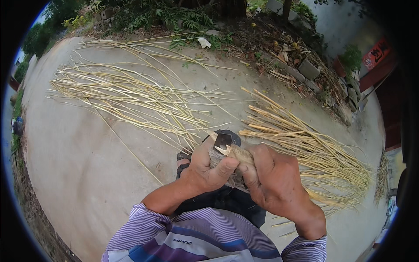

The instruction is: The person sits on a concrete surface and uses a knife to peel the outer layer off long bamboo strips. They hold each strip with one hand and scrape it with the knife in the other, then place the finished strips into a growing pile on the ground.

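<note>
My right hand (277,177) is closed on a thick pale stalk (241,153), whose near-left end is split and jagged. Opposite it, my left hand (201,170) is curled, its thumb pressed up close to the stalk. Under that thumb sits a rough grey piece (214,158), mostly hidden by the fingers. Just beyond the stalk's jagged tip shows a dark, flat, square-edged piece (223,139); whether it joins the grey piece I cannot tell. Both hands meet in front of my body, above my dark trousers.
Long thin peeled-looking stalks (126,89) lie spread on the concrete ground (83,174) at the left. A denser bundle of thicker yellow-brown stalks (301,139) fans out at the right. Behind are plant debris, a concrete block (309,69) and green plants (187,19).
</note>
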The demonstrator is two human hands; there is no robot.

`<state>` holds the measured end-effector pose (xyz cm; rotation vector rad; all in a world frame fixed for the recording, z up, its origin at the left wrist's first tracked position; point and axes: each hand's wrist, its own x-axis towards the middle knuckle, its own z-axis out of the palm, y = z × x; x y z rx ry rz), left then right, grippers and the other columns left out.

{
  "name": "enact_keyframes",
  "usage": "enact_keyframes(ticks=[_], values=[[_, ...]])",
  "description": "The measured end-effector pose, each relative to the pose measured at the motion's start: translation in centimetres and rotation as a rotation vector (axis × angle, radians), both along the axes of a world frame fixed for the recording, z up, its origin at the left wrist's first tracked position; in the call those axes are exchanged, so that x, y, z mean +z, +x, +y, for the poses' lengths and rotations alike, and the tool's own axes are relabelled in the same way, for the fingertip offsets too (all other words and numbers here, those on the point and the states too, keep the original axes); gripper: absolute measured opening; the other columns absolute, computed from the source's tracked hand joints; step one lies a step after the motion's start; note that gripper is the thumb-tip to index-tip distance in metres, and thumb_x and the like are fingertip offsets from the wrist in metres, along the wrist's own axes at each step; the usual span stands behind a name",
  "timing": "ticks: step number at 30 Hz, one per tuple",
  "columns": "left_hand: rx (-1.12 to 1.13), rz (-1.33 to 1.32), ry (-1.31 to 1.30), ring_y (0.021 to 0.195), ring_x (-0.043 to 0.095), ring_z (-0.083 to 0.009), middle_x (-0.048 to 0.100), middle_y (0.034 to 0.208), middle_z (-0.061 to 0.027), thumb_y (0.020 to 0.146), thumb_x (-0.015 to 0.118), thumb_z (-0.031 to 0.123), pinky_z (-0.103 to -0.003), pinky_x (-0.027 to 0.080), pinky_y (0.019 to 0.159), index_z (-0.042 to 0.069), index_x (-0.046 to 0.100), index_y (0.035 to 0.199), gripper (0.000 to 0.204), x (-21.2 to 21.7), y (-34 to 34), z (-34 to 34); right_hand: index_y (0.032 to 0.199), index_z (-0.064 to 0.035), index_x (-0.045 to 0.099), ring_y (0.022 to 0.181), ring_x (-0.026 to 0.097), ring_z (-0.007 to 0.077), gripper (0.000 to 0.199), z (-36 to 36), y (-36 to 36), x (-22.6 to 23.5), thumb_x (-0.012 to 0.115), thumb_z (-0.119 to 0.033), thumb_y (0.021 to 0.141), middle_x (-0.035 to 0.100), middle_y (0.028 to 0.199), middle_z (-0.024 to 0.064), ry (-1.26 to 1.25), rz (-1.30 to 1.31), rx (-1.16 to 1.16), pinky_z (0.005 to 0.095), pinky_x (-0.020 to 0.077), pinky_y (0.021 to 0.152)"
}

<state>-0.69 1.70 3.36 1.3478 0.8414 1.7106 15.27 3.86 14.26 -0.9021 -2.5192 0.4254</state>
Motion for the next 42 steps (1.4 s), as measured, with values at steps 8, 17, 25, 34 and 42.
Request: enact_keyframes(ticks=[8,17,25,34,42], values=[[0.036,0.154,0.091,0.066,0.054,-0.0116,0.059,0.080,-0.0055,0.088,0.067,0.050,-0.028,0.044,0.056,0.001,0.055,0.093,0.051,-0.5,-1.4,0.6,0.096,-0.0013,0.052,0.059,0.060,0.0332,0.022,0.0,-0.1,-0.8,0.066,-0.017,0.089,0.058,0.075,0.0155,-0.067,0.011,0.011,0.0414,0.0460,0.049],[0.141,0.499,0.297,0.057,0.064,-0.0243,0.063,0.070,-0.0081,0.078,0.078,0.048,-0.031,0.049,0.053,-0.001,0.058,0.096,0.056,1.3,-2.8,3.1,0.095,-0.0007,0.052,0.059,0.060,0.0335,0.021,0.4,0.6,-0.4,0.064,-0.018,0.091,0.058,0.075,0.0150,0.011,0.074,-0.053,0.0410,0.0462,0.049],[0.077,0.297,0.220,0.060,0.063,-0.0263,0.062,0.074,-0.0120,0.083,0.074,0.047,-0.034,0.049,0.055,-0.001,0.057,0.095,0.052,-0.3,-0.8,2.3,0.095,-0.0006,0.052,0.060,0.060,0.0347,0.022,0.1,0.9,0.5,0.064,-0.019,0.091,0.057,0.075,0.0157,-0.015,0.050,-0.024,0.0419,0.0465,0.050],[0.019,0.178,0.243,0.063,0.057,-0.0218,0.057,0.075,-0.0109,0.088,0.065,0.052,-0.033,0.044,0.056,0.002,0.056,0.085,0.051,-1.0,-0.5,3.4,0.096,0.0002,0.052,0.063,0.062,0.0357,0.024,0.2,0.8,0.3,0.064,-0.020,0.091,0.059,0.075,0.0172,-0.070,0.045,-0.040,0.0427,0.0478,0.053],[-0.207,-0.100,0.208,0.071,0.053,-0.0118,0.059,0.084,-0.0054,0.091,0.062,0.052,-0.026,0.043,0.063,0.001,0.055,0.091,0.051,-0.9,-0.2,4.9,0.109,0.0012,0.051,0.074,0.063,0.0376,0.029,0.7,1.5,1.7,0.063,-0.018,0.091,0.059,0.086,0.0183,-0.075,0.058,-0.029,0.0435,0.0488,0.059]])
